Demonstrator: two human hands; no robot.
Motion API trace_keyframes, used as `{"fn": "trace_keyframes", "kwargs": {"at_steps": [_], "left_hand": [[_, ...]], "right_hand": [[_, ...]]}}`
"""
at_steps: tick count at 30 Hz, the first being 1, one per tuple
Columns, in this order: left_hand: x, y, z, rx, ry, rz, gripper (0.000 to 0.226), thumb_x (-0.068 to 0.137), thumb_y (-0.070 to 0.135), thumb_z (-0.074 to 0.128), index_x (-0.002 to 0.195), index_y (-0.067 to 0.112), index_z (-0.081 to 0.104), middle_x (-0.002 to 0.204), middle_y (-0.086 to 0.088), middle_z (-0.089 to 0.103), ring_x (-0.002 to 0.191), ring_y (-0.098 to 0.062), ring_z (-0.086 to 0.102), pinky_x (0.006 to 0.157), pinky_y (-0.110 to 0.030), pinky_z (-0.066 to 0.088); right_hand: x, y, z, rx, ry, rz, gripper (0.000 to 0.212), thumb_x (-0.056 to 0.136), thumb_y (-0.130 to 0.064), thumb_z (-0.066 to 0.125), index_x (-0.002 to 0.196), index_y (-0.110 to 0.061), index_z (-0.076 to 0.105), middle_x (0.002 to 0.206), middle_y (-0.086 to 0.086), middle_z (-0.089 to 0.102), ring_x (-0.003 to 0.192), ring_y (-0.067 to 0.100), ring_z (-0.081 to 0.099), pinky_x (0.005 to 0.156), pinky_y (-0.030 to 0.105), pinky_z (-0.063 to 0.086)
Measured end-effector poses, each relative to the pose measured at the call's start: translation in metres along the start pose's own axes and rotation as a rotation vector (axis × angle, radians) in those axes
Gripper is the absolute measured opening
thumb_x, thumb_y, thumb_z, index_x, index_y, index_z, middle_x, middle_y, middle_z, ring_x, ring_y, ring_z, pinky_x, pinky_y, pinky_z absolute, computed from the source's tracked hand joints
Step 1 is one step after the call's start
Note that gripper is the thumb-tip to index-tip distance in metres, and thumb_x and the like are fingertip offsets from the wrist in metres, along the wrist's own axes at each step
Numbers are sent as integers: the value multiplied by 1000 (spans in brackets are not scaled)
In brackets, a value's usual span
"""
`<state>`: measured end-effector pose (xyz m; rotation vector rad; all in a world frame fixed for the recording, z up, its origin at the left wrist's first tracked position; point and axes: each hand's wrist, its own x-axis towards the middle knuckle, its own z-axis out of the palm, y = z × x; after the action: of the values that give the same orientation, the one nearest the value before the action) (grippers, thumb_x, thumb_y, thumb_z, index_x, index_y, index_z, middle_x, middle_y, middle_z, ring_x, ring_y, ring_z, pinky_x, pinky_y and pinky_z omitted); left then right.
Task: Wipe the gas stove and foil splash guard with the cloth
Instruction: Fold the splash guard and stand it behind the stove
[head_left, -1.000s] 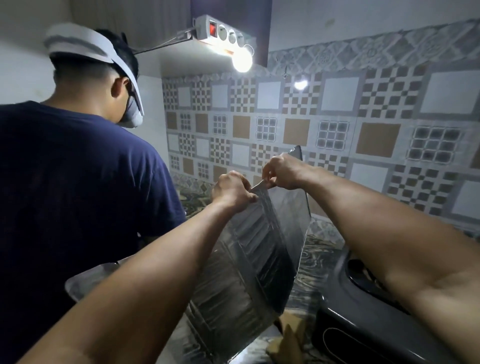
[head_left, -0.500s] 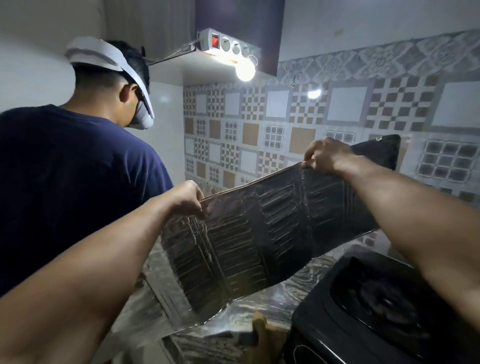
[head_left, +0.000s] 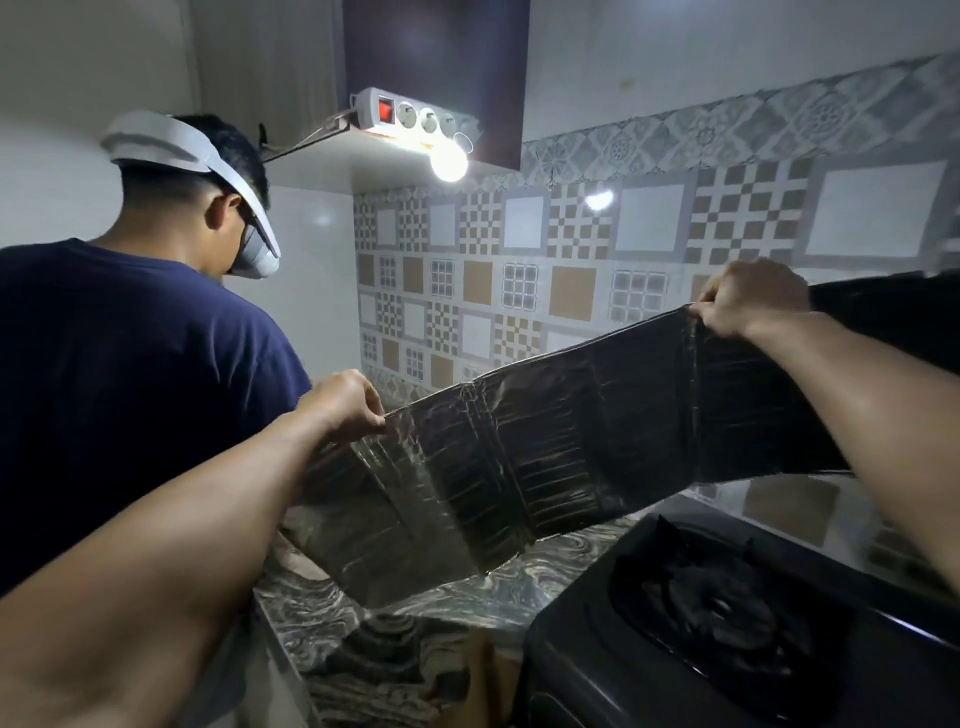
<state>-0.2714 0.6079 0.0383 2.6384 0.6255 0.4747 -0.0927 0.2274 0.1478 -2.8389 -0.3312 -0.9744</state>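
The foil splash guard (head_left: 561, 447) is a long, creased, dark shiny panel, spread out in the air above the counter. My left hand (head_left: 343, 402) pinches its top edge near the left end. My right hand (head_left: 748, 299) grips the top edge further right, and the panel runs on past it toward the right edge of the view. The black gas stove (head_left: 727, 623) sits at the lower right, its burner grate showing below the foil. No cloth shows clearly; a brownish thing (head_left: 483, 670) lies low on the counter in front of the stove.
Another person in a dark blue shirt (head_left: 130, 374) with a white headset stands close on the left. The marbled counter (head_left: 415, 613) runs under the foil. A patterned tile wall (head_left: 571, 249) stands behind, with a power strip (head_left: 410, 111) and lit bulb (head_left: 448, 163) above.
The foil guard has been unfolded from a narrow folded stack into a wide spread. My right hand moved right and up, my left hand moved left and down.
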Motion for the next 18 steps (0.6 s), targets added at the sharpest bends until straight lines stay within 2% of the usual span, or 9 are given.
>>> {"fn": "trace_keyframes", "kwargs": {"at_steps": [3, 6, 8, 11, 14, 15, 18], "left_hand": [[-1, 33, 9, -74, 48, 4, 18, 79, 26, 76, 63, 21, 70, 79, -1, 73, 77, -19, 66, 75, -31, 54], [1, 70, 20, -192, 97, 36, 10, 80, 26, 76, 76, 17, 76, 81, -2, 71, 78, -18, 64, 71, -27, 49], [1, 93, 27, -284, 120, 47, 10, 80, 25, 77, 76, 16, 75, 79, -2, 69, 78, -17, 61, 70, -25, 44], [4, 126, 41, -366, 114, 82, 16, 78, 26, 79, 67, 18, 72, 77, -4, 70, 76, -18, 63, 70, -24, 46], [3, 157, 56, -467, 91, 109, 15, 81, 23, 78, 79, 9, 75, 80, -8, 71, 75, -19, 65, 75, -28, 55], [3, 168, 61, -490, 86, 113, 14, 82, 22, 77, 79, 8, 75, 78, -8, 71, 72, -19, 66, 73, -29, 56], [4, 193, 75, -514, 92, 116, 19, 84, 23, 73, 68, 14, 69, 63, -2, 67, 51, -16, 64, 55, -26, 56]], "right_hand": [[-5, 28, 4, -44, 66, -42, 22, 87, -37, 68, 97, -20, 76, 105, 9, 67, 107, 31, 54, 88, 39, 45], [-13, 52, 7, -45, 80, -67, 18, 87, -35, 68, 97, -22, 75, 115, 11, 63, 119, 34, 47, 97, 45, 40], [-17, 65, 8, -1, 85, -64, 17, 88, -31, 67, 98, -18, 75, 109, 14, 66, 109, 35, 53, 91, 43, 44], [-24, 84, 9, 103, 97, -53, 19, 91, -25, 65, 99, -12, 74, 99, 17, 69, 92, 34, 60, 77, 35, 46], [-35, 97, 11, 125, 142, -59, 19, 92, -23, 64, 98, -8, 74, 96, 19, 69, 88, 35, 62, 71, 32, 41], [-39, 101, 12, 117, 150, -51, 19, 93, -23, 63, 98, -8, 74, 95, 19, 69, 87, 36, 62, 69, 31, 39], [-48, 112, 17, 141, 184, -47, 19, 93, -21, 62, 101, -8, 74, 94, 19, 71, 85, 37, 64, 69, 31, 38]]}}
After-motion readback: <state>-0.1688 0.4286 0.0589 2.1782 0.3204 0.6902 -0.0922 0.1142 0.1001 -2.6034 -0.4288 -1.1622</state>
